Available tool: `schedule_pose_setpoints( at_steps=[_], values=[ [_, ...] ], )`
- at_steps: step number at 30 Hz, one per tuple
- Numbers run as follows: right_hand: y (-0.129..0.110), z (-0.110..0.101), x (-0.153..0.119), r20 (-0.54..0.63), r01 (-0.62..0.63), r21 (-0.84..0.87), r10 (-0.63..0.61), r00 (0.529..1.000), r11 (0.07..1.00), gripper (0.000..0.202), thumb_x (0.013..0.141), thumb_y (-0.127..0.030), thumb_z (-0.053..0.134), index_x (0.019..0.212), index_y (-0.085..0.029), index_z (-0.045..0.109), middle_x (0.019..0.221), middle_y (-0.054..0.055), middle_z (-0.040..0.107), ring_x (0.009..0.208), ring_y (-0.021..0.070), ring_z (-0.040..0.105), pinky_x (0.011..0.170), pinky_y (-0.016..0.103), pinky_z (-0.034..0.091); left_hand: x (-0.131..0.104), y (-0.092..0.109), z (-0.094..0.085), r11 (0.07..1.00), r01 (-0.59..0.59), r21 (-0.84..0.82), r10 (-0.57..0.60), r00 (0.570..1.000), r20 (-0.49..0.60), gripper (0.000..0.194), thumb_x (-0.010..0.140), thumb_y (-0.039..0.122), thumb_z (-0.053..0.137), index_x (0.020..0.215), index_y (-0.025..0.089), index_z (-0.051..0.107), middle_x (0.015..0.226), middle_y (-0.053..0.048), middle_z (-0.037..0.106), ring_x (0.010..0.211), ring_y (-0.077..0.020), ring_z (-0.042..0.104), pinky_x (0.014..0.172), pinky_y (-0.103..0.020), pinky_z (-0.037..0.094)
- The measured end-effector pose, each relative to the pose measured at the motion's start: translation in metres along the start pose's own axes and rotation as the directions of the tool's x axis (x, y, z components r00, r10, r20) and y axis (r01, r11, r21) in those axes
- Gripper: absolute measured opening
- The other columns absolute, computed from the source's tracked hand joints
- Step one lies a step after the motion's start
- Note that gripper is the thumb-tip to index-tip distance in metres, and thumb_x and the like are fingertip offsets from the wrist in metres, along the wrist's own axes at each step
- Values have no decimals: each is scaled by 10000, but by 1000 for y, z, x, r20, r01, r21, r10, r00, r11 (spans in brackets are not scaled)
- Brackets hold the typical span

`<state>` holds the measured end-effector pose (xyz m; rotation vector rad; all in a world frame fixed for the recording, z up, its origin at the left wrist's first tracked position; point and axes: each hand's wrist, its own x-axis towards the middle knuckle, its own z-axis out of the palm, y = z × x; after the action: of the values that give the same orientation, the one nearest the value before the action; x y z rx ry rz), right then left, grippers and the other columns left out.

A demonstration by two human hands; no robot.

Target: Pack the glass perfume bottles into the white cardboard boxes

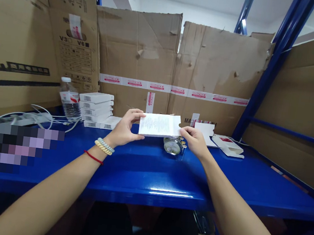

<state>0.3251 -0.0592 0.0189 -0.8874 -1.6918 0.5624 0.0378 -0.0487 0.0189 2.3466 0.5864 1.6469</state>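
Between my two hands a flat white box with fine print on its face is held above the blue shelf. My left hand grips its left end, thumb below and fingers on top. At the right end, which has a half-round notch, my right hand pinches the edge with thumb and fingers. Below and behind the box, a round glass jar-like object rests on the shelf, partly covered by the box. Small gold-topped cylinders stand beside it.
A stack of white boxes stands at back left beside a water bottle and white cables. An opened white carton and a white notched sleeve lie at right. Cardboard walls the back; a blue shelf spans the front.
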Motion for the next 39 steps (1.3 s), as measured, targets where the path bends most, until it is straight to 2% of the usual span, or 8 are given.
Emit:
schedule_pose_setpoints(
  at_steps=[4, 9, 16, 20, 23, 26, 31, 39],
  values=[
    [-2, 1, 0, -2, -38, 74, 38, 999, 997, 379, 725, -534, 634, 745, -156, 643, 667, 11, 593, 627, 136, 496, 615, 281, 390, -2, 8, 6, 981, -105, 165, 107, 994, 0, 652, 630, 194, 811, 1219, 243, 536, 1275, -95, 421, 1210, -252, 501, 995, -449, 500],
    [-5, 1, -1, 45, -17, 68, 14, 999, 998, 396, 731, -554, 621, 686, -161, 597, 632, -3, 543, 594, 121, 462, 584, 268, 373, -3, 20, 11, 904, -179, 389, 191, 982, 6, 588, 656, 186, 787, 1185, 244, 536, 1232, -87, 447, 1207, -261, 488, 1011, -477, 479],
    [-8, 1, -2, 99, 24, 34, -27, 995, 999, 437, 723, -602, 588, 626, -185, 501, 622, -16, 466, 591, 111, 403, 567, 257, 354, -3, 21, 14, 835, -210, 508, 208, 976, 61, 599, 665, 176, 776, 1201, 256, 522, 1210, -92, 443, 1196, -284, 481, 1027, -512, 460],
    [-9, 2, -2, 60, 50, 22, -52, 997, 998, 442, 735, -590, 587, 591, -191, 466, 606, -23, 438, 587, 108, 393, 575, 257, 358, -5, 16, 15, 793, -251, 556, 242, 966, 91, 751, 677, 114, 732, 1347, 250, 422, 1231, -110, 392, 1193, -287, 475, 1031, -496, 469],
    [-9, 4, -3, 77, 57, 26, -59, 995, 998, 411, 758, -581, 581, 650, -187, 533, 639, -10, 499, 610, 124, 446, 596, 265, 393, -6, 13, 17, 754, -276, 596, 241, 960, 140, 907, 670, 79, 700, 1455, 253, 280, 1236, -115, 347, 1202, -293, 458, 1040, -490, 468],
    [-7, 4, -3, 120, 70, 11, -71, 990, 997, 395, 781, -578, 571, 723, -188, 592, 687, 11, 567, 661, 155, 518, 634, 287, 437, -7, 10, 18, 708, -307, 636, 255, 951, 175, 966, 674, 62, 673, 1490, 258, 194, 1235, -120, 318, 1220, -303, 429, 1033, -487, 475],
    [-3, 5, -4, 100, 122, -127, -110, 989, 984, 388, 775, -559, 587, 664, -188, 600, 671, 24, 554, 664, 168, 513, 633, 308, 435, -8, 8, 18, 664, -334, 669, 294, 939, 177, 959, 662, 25, 644, 1470, 281, 195, 1226, -115, 311, 1215, -303, 425, 1014, -484, 488],
    [-8, 9, -8, 108, 145, -209, -124, 986, 967, 346, 797, -494, 562, 622, -195, 574, 633, 11, 513, 647, 152, 464, 620, 301, 386, -6, 18, 24, 715, -307, 628, 270, 950, 157, 886, 618, 16, 637, 1392, 238, 266, 1302, -136, 400, 1230, -324, 431, 1034, -564, 439]
  ],
)
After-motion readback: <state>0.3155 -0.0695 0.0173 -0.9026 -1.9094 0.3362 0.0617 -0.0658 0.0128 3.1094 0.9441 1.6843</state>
